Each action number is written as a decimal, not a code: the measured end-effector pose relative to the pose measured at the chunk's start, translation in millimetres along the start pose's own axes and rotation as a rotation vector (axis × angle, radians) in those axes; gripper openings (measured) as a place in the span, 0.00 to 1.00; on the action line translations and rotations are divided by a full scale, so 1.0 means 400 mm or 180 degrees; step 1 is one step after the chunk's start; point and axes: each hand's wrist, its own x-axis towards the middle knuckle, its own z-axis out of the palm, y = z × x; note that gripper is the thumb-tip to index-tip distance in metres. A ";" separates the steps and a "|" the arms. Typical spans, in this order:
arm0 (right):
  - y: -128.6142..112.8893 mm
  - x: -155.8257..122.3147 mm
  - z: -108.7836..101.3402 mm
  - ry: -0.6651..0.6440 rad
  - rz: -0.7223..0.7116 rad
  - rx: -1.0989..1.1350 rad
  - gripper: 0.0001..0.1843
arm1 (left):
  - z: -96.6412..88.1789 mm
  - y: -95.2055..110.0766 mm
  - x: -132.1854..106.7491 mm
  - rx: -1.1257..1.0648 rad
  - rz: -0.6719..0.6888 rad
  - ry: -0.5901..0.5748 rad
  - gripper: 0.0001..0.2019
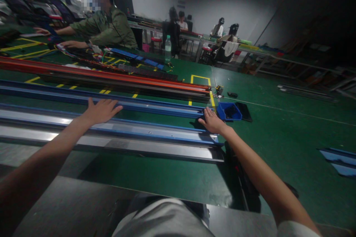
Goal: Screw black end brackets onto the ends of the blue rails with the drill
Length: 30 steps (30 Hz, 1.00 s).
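Long blue and silver metal rails [155, 133] lie side by side across a green table [278, 133]. My left hand [100, 111] rests flat on the top of one rail near its middle, fingers stretched out. My right hand [211, 120] reaches to the right end of the same rail, fingers curled over its far edge beside a small dark object that I cannot make out. A further blue rail [139, 104] runs just behind both hands.
A blue bin [229, 111] and a black flat object [244, 111] sit right of my right hand. Red-orange rails [125, 77] lie farther back. A person in a green jacket [108, 27] works at the far left; others sit behind. A bottle [168, 48] stands mid-table.
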 end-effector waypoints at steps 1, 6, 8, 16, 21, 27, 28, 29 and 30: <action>0.000 0.000 0.000 0.0001 -0.0001 -0.0005 0.56 | -0.001 0.001 -0.004 0.0014 -0.0036 -0.0023 0.35; 0.001 -0.001 0.001 0.0017 -0.0003 -0.0029 0.55 | 0.000 0.000 -0.026 0.0023 -0.0136 -0.0116 0.33; 0.001 -0.001 0.002 0.0026 -0.0005 -0.0039 0.55 | 0.002 -0.001 -0.032 0.0023 -0.0163 -0.0120 0.33; -0.007 -0.006 -0.006 0.0021 0.0017 -0.0077 0.55 | 0.004 0.000 -0.039 0.0023 -0.0237 -0.0092 0.32; -0.008 -0.009 -0.006 0.0009 0.0018 -0.0080 0.55 | 0.001 0.000 -0.046 0.0042 -0.0233 -0.0086 0.33; -0.004 -0.015 -0.005 -0.0002 -0.0044 -0.0041 0.52 | -0.003 -0.001 -0.056 0.0077 -0.0167 -0.0066 0.33; -0.003 -0.016 -0.005 -0.0005 -0.0052 -0.0031 0.52 | -0.003 -0.002 -0.057 0.0084 -0.0167 -0.0056 0.33; -0.003 -0.017 -0.004 -0.0007 -0.0057 -0.0023 0.52 | -0.003 -0.002 -0.058 0.0090 -0.0167 -0.0045 0.32; -0.002 -0.018 -0.004 -0.0009 -0.0061 -0.0017 0.52 | -0.003 -0.002 -0.058 0.0096 -0.0165 -0.0032 0.32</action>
